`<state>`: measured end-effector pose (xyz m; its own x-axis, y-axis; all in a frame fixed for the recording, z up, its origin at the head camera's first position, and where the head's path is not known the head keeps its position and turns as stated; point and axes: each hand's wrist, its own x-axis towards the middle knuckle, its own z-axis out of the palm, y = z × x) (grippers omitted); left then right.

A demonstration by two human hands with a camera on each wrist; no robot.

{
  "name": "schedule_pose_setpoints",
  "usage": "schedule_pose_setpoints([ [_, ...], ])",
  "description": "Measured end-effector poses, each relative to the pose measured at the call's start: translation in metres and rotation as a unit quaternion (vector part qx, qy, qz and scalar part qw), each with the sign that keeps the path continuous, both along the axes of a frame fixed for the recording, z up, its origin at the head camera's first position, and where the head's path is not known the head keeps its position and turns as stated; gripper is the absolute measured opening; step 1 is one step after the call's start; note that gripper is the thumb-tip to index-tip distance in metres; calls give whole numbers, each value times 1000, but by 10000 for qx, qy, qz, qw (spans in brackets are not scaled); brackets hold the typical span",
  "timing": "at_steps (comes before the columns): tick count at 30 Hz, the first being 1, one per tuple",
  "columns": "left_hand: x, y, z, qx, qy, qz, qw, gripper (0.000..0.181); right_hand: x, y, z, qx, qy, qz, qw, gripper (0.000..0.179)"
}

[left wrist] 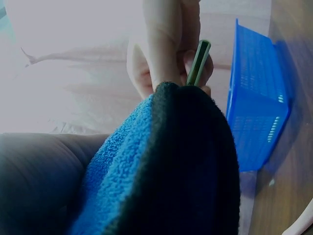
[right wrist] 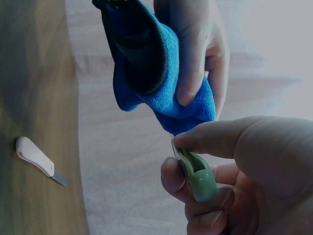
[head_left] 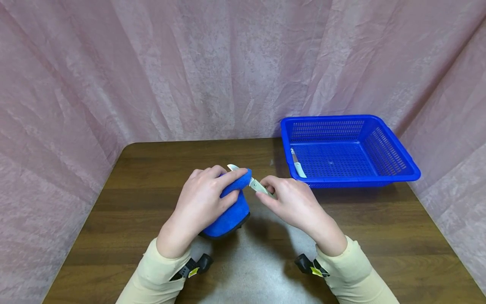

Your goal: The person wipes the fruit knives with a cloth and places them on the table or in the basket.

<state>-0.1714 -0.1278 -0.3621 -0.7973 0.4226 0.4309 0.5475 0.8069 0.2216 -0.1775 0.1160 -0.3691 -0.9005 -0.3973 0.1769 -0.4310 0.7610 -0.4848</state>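
Note:
A blue cloth [head_left: 229,215] with a dark edge is gripped by my left hand [head_left: 203,194], which pinches a fold of it around the blade of a folding knife [head_left: 259,187]. The blade's tip pokes out past the cloth on the far side. My right hand [head_left: 294,200] holds the knife by its pale green handle, thumb on one side and fingers curled on the other. In the right wrist view, the handle's open slot [right wrist: 198,164] shows between thumb and fingers. Most of the blade is hidden by the cloth.
At the back right of the wooden table [head_left: 152,169] stands a blue plastic basket [head_left: 351,181]. Another knife [head_left: 298,164] with a pale handle lies inside it, by the left wall. A pink-handled knife [right wrist: 36,155] lies on the table in the right wrist view. Pink curtains [head_left: 235,67] hang behind.

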Motion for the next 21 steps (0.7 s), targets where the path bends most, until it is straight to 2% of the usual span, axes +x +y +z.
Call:
schedule_pose_setpoints([
  [5,1,4,-3,-15,69,-178,9998,47,0,0,-1,85,6,0,10000,17],
  [11,2,5,-3,-89,-3,-227,9997,47,0,0,-1,122,17,-2,9999,17],
  [21,-1,-1,-1,-152,-68,48,9998,48,1,0,0,79,5,-17,10000,16],
])
